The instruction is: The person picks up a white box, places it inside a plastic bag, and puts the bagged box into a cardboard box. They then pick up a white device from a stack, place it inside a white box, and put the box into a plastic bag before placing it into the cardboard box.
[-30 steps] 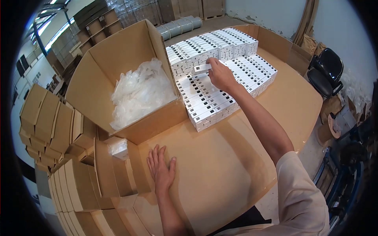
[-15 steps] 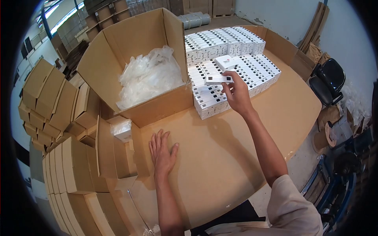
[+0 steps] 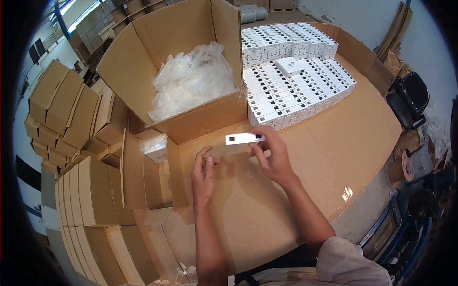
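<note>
My right hand [image 3: 273,155] pinches a slim white box [image 3: 242,138] near one end, holding it level above the cardboard-covered table [image 3: 257,205]. To its left, my left hand [image 3: 204,177] is raised over the table with thumb and fingers apart and nothing in them. Beside the left hand stands a small open carton [image 3: 133,178]. A plastic-wrapped white box [image 3: 156,148] sits at its far end. Behind the right hand are packed rows of matching white boxes [image 3: 305,93] with black square marks. One more white box [image 3: 289,66] lies flat on top of them.
A large open cardboard box [image 3: 210,114] at the back left holds crumpled clear plastic bags [image 3: 195,81]. Brown cartons [image 3: 98,190] are stacked along the left side. A black chair [image 3: 408,97] and a blue metal frame [image 3: 381,224] stand beyond the table's right edge.
My right hand has brought the slim white box from above the rows down and left toward my body. My left hand has lifted off the table, its fingers now curled.
</note>
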`<control>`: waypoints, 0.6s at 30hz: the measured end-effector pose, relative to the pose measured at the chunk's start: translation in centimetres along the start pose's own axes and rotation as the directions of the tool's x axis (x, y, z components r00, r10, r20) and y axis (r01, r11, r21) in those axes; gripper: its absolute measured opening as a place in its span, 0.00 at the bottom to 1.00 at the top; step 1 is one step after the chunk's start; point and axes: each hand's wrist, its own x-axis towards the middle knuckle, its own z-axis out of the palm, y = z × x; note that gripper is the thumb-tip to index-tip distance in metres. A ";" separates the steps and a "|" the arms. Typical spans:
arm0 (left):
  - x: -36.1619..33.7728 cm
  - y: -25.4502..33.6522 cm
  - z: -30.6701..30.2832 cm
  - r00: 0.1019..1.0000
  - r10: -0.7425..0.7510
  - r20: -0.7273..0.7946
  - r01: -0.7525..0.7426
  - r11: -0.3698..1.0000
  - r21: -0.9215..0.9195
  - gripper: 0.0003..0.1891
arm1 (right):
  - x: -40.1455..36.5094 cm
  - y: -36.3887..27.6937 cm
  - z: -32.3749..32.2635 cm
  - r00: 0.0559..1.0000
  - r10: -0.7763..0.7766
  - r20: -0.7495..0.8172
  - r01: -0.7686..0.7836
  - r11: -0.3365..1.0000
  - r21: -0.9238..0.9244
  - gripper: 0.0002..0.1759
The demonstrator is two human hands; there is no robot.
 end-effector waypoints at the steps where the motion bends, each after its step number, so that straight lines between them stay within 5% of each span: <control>1: 0.1 -0.1 -0.3 1.000 -0.008 0.023 0.009 0.998 -0.059 0.20 | -0.3 0.0 0.7 1.000 0.000 0.024 0.001 1.000 -0.031 0.17; 3: 0.1 -0.5 -0.6 0.998 -0.018 0.060 0.028 0.986 -0.165 0.21 | -0.9 0.1 1.6 0.990 0.088 0.112 -0.079 0.994 -0.078 0.18; 5: 0.4 -1.4 -0.6 0.996 -0.016 0.089 0.039 0.966 -0.256 0.22 | -1.3 1.0 2.4 0.987 0.012 0.159 0.001 0.997 -0.080 0.18; 18: 1.0 -1.9 -0.4 0.995 -0.056 0.085 0.077 0.961 -0.265 0.20 | -2.8 4.1 5.3 0.978 0.045 0.202 -0.036 0.998 -0.049 0.12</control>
